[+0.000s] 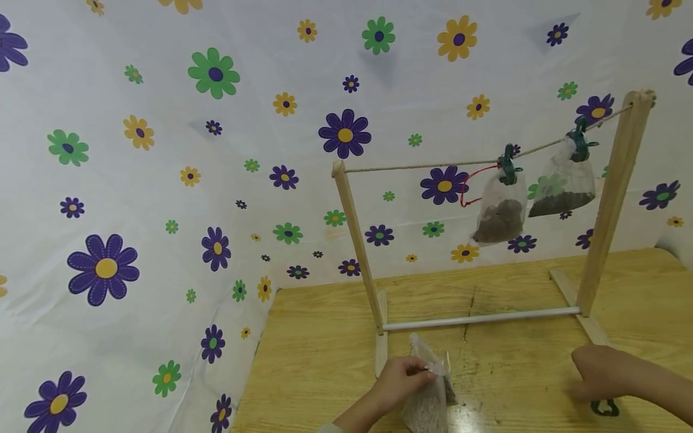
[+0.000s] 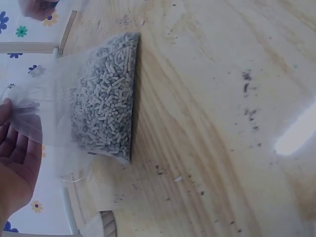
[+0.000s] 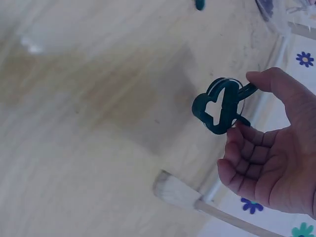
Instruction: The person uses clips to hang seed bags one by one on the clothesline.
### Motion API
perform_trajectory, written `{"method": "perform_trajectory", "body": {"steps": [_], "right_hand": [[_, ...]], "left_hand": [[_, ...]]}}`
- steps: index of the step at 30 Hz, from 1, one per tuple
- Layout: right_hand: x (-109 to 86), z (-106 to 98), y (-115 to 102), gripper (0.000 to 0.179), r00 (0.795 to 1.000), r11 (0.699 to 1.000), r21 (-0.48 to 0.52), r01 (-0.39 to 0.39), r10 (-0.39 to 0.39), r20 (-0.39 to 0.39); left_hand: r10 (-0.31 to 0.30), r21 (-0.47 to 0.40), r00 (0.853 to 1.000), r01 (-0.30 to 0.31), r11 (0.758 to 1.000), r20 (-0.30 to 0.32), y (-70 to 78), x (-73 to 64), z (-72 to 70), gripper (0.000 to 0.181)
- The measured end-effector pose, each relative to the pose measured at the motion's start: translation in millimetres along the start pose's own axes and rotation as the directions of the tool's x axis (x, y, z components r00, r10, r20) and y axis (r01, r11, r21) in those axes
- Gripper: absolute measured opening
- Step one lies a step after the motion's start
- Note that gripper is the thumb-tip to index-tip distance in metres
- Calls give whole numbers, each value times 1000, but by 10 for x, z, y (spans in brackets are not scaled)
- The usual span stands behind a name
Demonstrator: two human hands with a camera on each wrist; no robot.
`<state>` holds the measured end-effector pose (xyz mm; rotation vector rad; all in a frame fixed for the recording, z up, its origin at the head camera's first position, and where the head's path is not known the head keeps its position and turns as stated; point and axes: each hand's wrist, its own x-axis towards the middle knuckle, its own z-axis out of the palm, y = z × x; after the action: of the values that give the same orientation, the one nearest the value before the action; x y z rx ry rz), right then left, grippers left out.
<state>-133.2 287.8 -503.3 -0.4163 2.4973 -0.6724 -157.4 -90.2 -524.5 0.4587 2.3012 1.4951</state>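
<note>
My left hand pinches the top of a clear mesh-like bag low in the head view. In the left wrist view, small grey-white pellets fill the lower part of the bag, and the fingers are at its gathered upper end. Over on the right, my right hand holds a dark green clip just above the table. The right wrist view shows this clover-shaped clip with its handles between thumb and fingertips; the other fingers curl loosely.
A wooden frame with a cord stands on the wooden table. From the cord hang two bags, a nearer one with red string and another, each under a green clip. A white rod joins the posts low down.
</note>
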Motion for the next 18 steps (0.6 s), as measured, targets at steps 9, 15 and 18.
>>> {"method": "perform_trajectory", "body": {"steps": [9,15,18], "right_hand": [[32,-296,-345,34,944,943,-247,223,-273,-186],[55,-454,-529,35,860,856,-422,300,-434,-269],[67,-537,-592,38,790,797,-501,336,-529,-311]], "left_hand": [[81,4,996,-82,997,34,108,36,-44,18],[112,-31,993,-111,993,32,207,37,-41,15],[128,-49,992,-128,991,11,305,1,-63,15]]}}
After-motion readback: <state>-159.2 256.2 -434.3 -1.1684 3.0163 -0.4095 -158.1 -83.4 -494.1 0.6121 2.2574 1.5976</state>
